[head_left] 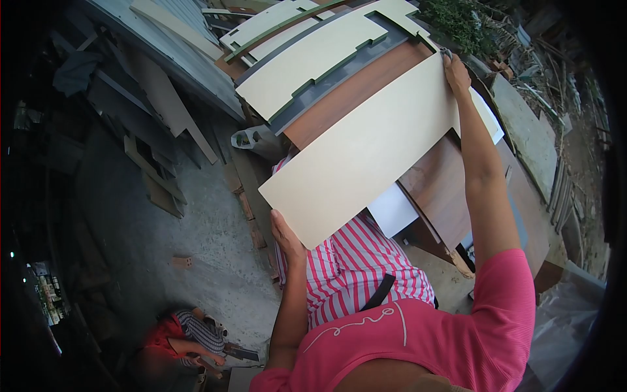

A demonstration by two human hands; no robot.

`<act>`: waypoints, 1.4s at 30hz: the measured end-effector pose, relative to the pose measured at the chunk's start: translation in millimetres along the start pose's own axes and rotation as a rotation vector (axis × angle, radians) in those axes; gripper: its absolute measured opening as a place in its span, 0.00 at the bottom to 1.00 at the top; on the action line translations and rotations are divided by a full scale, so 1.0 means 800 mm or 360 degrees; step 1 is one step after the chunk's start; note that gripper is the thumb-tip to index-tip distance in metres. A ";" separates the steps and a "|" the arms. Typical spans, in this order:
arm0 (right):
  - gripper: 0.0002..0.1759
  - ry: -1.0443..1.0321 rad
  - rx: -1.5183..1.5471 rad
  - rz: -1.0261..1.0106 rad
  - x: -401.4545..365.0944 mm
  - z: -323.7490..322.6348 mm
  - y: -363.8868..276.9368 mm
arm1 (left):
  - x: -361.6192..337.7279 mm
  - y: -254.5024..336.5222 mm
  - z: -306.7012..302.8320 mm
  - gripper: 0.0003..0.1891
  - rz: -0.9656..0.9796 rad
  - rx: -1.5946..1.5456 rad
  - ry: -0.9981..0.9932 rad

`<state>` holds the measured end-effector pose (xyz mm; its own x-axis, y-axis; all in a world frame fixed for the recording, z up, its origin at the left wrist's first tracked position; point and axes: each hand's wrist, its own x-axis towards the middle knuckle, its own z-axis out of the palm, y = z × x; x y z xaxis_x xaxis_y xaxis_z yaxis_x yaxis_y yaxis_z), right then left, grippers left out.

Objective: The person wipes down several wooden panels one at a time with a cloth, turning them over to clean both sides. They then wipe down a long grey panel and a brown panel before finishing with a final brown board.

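A long cream board (359,153) lies slantwise before me, held between my two hands. My left hand (287,238) grips its near left end, fingers along the edge and partly hidden. At the far right end, my right hand (457,75) is closed over the board's edge, arm stretched out. Beneath and behind the board is a brown wood-grain panel (359,95). Beyond that lies a cream panel with notched edges (307,68) on a dark grey one (346,65).
Brown boards (444,186) and a white sheet (392,210) lie to the right. A white bag (256,140) stands left of the stack. Boards lean by the left wall (153,85). A person in red (176,340) is low at bottom left. A brick (182,261) lies on the concrete floor.
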<state>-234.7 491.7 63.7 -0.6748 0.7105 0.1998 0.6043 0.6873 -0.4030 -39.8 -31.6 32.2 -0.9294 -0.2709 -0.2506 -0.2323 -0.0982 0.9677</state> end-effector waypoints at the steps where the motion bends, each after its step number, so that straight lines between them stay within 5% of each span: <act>1: 0.26 -0.0008 0.0057 0.0011 0.002 0.001 0.003 | 0.000 0.002 0.000 0.34 -0.0024 0.0035 -0.0027; 13: 0.21 0.0115 -0.0039 0.0179 0.006 -0.018 0.053 | 0.007 -0.012 -0.007 0.33 -0.0012 -0.0002 -0.0080; 18: 0.20 0.0841 0.0671 -0.0087 -0.059 -0.037 0.030 | 0.014 -0.031 -0.008 0.33 0.0044 -0.0106 -0.0073; 25: 0.13 0.0005 0.1176 -0.0662 -0.317 -0.052 -0.116 | 0.011 -0.015 0.000 0.29 0.0191 -0.0155 -0.0056; 29: 0.20 -0.0631 0.1367 -0.1088 -0.461 -0.070 -0.191 | 0.010 -0.015 -0.001 0.29 0.0089 -0.0230 -0.0074; 33: 0.28 -0.0659 0.0674 -0.1727 -0.531 -0.048 -0.222 | 0.008 -0.035 0.000 0.30 0.0283 -0.0055 0.0195; 38: 0.28 -0.0519 0.0502 -0.1659 -0.486 -0.037 -0.208 | 0.007 -0.016 -0.006 0.35 -0.0083 -0.0355 -0.0213; 42: 0.25 -0.0331 0.0324 -0.1481 -0.418 -0.046 -0.179 | 0.008 -0.016 -0.006 0.35 -0.0092 -0.0186 -0.0115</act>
<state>-80.2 161.4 87.2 -0.9186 -0.1575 0.3625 -0.2796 0.9073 -0.3142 -41.1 -36.3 18.0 -0.9346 -0.1925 -0.2991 -0.2550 -0.2237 0.9407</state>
